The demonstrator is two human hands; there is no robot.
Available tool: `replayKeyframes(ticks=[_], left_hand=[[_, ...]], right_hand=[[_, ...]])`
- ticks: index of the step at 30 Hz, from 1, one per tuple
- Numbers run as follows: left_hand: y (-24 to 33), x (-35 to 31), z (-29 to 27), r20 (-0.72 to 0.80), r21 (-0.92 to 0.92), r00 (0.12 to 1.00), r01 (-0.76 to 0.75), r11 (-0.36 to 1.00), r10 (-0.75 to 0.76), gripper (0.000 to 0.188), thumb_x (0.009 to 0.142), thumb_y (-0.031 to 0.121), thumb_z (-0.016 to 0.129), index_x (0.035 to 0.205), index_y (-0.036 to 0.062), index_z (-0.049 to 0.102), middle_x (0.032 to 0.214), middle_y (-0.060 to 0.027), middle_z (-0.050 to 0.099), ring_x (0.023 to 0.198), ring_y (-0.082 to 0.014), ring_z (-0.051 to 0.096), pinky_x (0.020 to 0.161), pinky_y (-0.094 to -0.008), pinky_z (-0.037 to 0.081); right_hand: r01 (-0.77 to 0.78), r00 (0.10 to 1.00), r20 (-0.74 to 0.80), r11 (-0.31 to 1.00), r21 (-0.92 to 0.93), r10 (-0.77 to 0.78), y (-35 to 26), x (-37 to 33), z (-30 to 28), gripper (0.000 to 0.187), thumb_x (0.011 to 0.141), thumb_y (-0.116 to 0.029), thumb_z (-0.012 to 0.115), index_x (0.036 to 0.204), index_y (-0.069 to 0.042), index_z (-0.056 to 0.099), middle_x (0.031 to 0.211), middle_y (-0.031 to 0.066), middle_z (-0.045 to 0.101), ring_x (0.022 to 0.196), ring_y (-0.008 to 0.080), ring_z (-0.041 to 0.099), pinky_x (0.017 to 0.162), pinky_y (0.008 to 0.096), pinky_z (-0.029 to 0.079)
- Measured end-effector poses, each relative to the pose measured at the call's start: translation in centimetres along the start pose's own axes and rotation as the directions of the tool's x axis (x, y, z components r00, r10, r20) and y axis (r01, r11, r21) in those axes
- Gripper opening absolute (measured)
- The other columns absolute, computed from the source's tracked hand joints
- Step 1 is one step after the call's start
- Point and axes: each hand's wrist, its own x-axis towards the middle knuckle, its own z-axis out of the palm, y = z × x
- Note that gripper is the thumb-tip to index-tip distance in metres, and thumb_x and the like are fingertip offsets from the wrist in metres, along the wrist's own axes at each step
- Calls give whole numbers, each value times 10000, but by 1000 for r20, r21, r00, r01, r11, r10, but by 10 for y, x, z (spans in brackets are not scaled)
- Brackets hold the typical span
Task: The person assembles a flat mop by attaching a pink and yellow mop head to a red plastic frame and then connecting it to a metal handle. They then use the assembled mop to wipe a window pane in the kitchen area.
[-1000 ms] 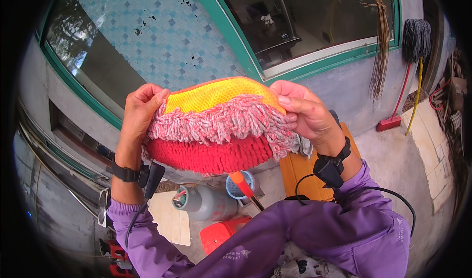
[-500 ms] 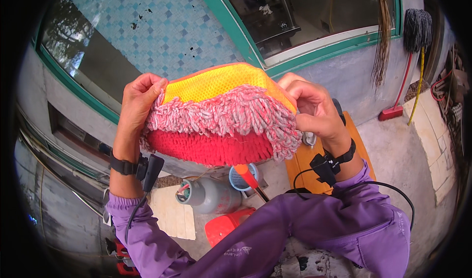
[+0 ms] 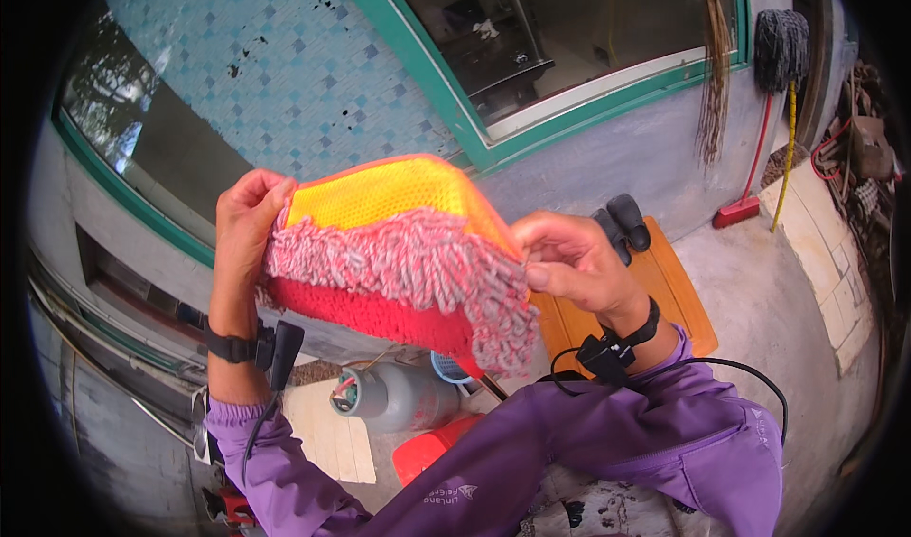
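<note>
A flat mop head (image 3: pixel 394 252) hangs between my hands at chest height, with a yellow mesh face, orange edging, a pink-and-grey looped fringe and a red tufted underside. My left hand (image 3: pixel 249 219) pinches its left end between thumb and fingers. At the right corner, my right hand (image 3: pixel 577 264) grips the orange edging; its fingertips are partly hidden behind the cloth. A dark mop pole (image 3: pixel 493 386) with a red joint shows below the fringe, its upper part covered by the mop head. Straps with small black devices circle both wrists.
Below stand a grey gas cylinder (image 3: pixel 413 399), a blue basket (image 3: pixel 446 366) and a red plastic item (image 3: pixel 432 450). Dark shoes (image 3: pixel 626 222) rest on a wooden board (image 3: pixel 676 295) at right. A red broom (image 3: pixel 736 212) and a grey string mop (image 3: pixel 783 51) lean against the wall.
The right end of the mop head has dropped and tilts down with my right hand. The mop head now covers more of the red joint and the basket. The view has shifted slightly.
</note>
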Motion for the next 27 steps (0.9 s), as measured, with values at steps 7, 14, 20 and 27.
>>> replayKeyframes(ticks=[7, 14, 20, 27], left_hand=[[-7, 11, 4, 82, -101, 995, -50, 994, 59, 149, 885, 121, 660, 798, 14, 604, 736, 26, 594, 651, -33, 509, 604, -188, 413], [-17, 29, 8, 4, -33, 999, -40, 999, 40, 148, 862, 91, 686, 750, 12, 629, 681, 31, 602, 603, -32, 502, 543, -198, 404], [-38, 24, -4, -66, 53, 997, -36, 998, 40, 180, 851, 121, 704, 728, 16, 625, 642, 43, 571, 572, -30, 467, 511, -208, 366], [-46, 27, 3, -72, 14, 997, -37, 999, 38, 172, 840, 121, 715, 727, 17, 638, 638, 38, 580, 574, -33, 474, 506, -214, 371]], right_hand=[[91, 969, 236, 993, -73, -71, 30, 4, -23, 389, 785, -107, 744, 1123, -16, 575, 971, -8, 522, 777, 84, 437, 733, 249, 408], [217, 965, 219, 914, -342, -147, 24, 10, -22, 405, 810, -126, 728, 1163, -5, 571, 945, 33, 496, 869, 133, 470, 773, 272, 413], [16, 980, 199, 988, -152, 15, 36, 10, -26, 461, 845, 10, 647, 1286, 19, 514, 1197, 98, 493, 1161, 208, 474, 1021, 353, 356], [-200, 952, 289, 917, 345, 99, 75, 10, -43, 425, 879, -64, 649, 1264, -9, 477, 1168, 53, 530, 1039, 153, 536, 890, 288, 444]])
